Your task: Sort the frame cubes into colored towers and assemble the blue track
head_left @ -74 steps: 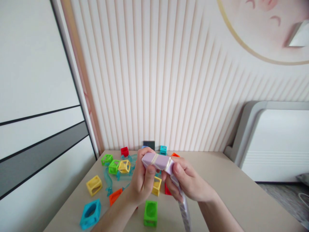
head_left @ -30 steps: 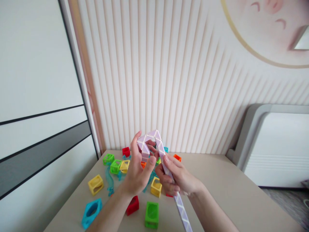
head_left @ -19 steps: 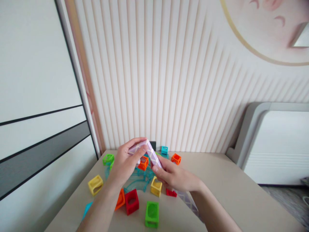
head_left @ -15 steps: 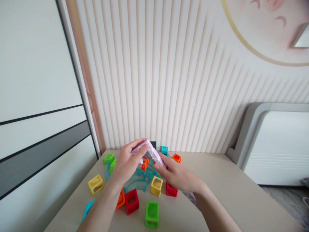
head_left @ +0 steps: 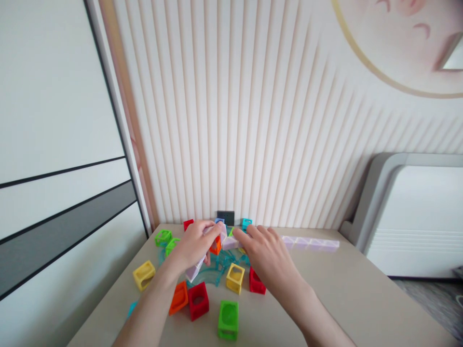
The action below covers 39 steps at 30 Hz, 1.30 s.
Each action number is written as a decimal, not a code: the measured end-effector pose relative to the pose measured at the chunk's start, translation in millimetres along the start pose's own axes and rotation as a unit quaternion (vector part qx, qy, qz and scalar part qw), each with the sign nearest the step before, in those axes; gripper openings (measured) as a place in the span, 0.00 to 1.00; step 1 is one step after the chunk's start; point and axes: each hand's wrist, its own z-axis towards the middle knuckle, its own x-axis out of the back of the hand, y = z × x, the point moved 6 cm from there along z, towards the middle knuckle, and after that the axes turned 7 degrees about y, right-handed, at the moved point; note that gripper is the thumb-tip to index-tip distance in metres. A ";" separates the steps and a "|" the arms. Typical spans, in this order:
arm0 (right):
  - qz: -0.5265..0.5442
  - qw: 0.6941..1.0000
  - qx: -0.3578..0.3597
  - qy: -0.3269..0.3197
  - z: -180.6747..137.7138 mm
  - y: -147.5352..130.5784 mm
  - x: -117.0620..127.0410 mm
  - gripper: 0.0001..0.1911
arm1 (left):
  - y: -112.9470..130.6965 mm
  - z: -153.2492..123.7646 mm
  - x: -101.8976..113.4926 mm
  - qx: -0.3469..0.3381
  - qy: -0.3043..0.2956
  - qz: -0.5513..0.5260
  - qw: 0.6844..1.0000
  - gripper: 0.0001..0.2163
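Note:
A lavender twisty snake puzzle (head_left: 311,242) with pale triangular segments is held up over the tabletop by both hands. My left hand (head_left: 193,245) is closed around its left part, where the chain bends; one short piece angles down below the palm. My right hand (head_left: 265,250) grips the straight part from above, its fingers hiding the middle. Beyond the right hand, a long straight run of segments sticks out to the right. Behind and below the hands lie an orange cube (head_left: 216,246) and clear teal curved track pieces (head_left: 206,277), partly covered.
Hollow cubes lie around on the table (head_left: 325,294): yellow (head_left: 235,278), red (head_left: 198,301), green (head_left: 228,319), orange (head_left: 178,299) and others. A dark socket (head_left: 226,217) is on the ribbed wall (head_left: 246,120). A white cabinet (head_left: 58,96) stands left, a grey-white headboard (head_left: 415,217) right.
The snake puzzle's right part has swung up from a downward slant to nearly level, its tail now pointing right. My right hand has turned palm-down over it; the left piece now points down.

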 end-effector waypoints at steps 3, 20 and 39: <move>-0.017 0.998 0.044 0.028 -0.4 -1.6 1.9 0.09 | -1.6 1.6 -1.2 -0.012 0.017 0.029 0.999 0.27; 0.074 0.975 0.048 0.205 -2.6 33.8 4.1 0.17 | 32.0 -11.0 39.9 -0.137 0.157 -0.178 0.962 0.18; 0.138 0.983 -0.029 0.117 -5.8 52.7 8.7 0.15 | 19.2 0.0 38.6 -0.090 0.067 -0.156 0.981 0.24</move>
